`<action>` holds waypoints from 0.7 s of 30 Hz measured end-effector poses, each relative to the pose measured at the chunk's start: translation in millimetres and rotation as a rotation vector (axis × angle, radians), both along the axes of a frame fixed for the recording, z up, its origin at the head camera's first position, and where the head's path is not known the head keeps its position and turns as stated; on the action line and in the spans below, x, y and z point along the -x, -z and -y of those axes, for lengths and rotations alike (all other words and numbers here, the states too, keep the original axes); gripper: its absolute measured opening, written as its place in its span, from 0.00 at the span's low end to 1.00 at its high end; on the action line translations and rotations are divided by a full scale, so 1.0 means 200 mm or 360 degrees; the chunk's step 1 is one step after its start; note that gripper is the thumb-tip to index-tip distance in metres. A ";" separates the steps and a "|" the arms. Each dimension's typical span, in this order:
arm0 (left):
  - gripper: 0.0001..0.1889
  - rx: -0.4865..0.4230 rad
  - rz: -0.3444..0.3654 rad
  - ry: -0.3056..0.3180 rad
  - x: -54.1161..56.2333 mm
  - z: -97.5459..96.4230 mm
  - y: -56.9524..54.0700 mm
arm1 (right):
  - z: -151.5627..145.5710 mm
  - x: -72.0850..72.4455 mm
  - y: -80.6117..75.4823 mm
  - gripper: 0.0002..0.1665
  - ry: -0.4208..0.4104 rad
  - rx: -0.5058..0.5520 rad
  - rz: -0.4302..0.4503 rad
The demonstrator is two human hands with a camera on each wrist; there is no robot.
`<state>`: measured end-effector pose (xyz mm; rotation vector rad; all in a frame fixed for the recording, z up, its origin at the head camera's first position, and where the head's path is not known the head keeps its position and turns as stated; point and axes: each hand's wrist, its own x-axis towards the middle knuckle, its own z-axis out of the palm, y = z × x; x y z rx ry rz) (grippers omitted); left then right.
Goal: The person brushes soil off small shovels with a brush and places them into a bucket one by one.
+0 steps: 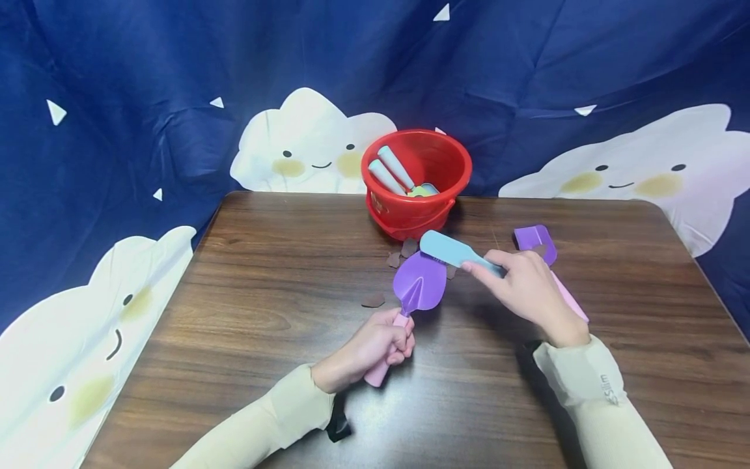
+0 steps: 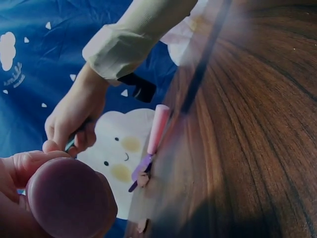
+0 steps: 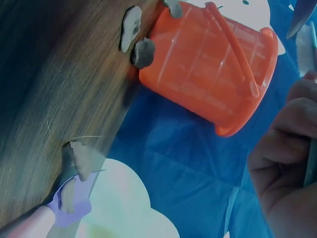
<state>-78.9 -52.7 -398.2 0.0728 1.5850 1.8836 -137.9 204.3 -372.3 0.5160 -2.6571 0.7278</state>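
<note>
My left hand grips the pink handle of a toy trowel with a purple blade. In the left wrist view, the round end of that handle fills the lower left corner. A light blue brush is held by its handle in my right hand, with its head over the far edge of the trowel blade. Pale bristles show in the right wrist view. Irregular brown flakes lie on the table around the blade; what they are made of I cannot tell.
A red bucket stands at the table's back edge, holding light blue-handled tools. A second purple shovel with a pink handle lies to the right, a brown flake on it. Behind the wooden table hangs a blue cloud-print cloth.
</note>
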 end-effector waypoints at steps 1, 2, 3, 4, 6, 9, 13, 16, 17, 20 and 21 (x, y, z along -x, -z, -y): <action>0.11 -0.0001 0.0005 0.0003 0.00 0.00 0.00 | -0.01 0.00 0.00 0.17 0.0014 -0.0002 -0.0004; 0.11 -0.0004 0.0008 0.0008 0.00 0.00 -0.01 | -0.01 0.00 0.00 0.17 0.0031 0.0000 -0.0003; 0.11 0.0001 0.0006 0.0020 0.00 0.00 -0.01 | -0.02 0.00 0.00 0.17 0.0051 0.0000 0.0000; 0.11 0.0006 0.0003 0.0036 0.00 0.01 -0.02 | -0.02 0.00 0.00 0.18 0.0071 -0.0003 0.0008; 0.09 0.0030 -0.0020 0.0083 0.01 0.02 -0.03 | -0.04 0.00 0.00 0.19 0.0097 -0.0003 0.0042; 0.05 0.0084 -0.0093 0.0174 0.02 0.04 -0.05 | -0.05 -0.01 0.01 0.21 0.0111 -0.0012 0.0097; 0.04 0.0143 -0.0196 0.0212 0.05 0.07 -0.08 | -0.07 -0.02 0.03 0.21 0.0120 -0.0023 0.0137; 0.07 0.0203 -0.0215 0.0158 0.07 0.09 -0.10 | -0.08 -0.02 0.03 0.20 0.0134 -0.0024 0.0154; 0.08 0.0248 -0.0213 0.0135 0.07 0.10 -0.11 | -0.08 -0.02 0.04 0.20 0.0139 -0.0024 0.0159; 0.12 0.0450 -0.0253 0.0057 0.09 0.11 -0.14 | -0.09 -0.03 0.04 0.20 0.0150 -0.0025 0.0163; 0.13 0.0534 -0.0285 0.0029 0.09 0.11 -0.15 | -0.09 -0.03 0.04 0.20 0.0155 -0.0028 0.0164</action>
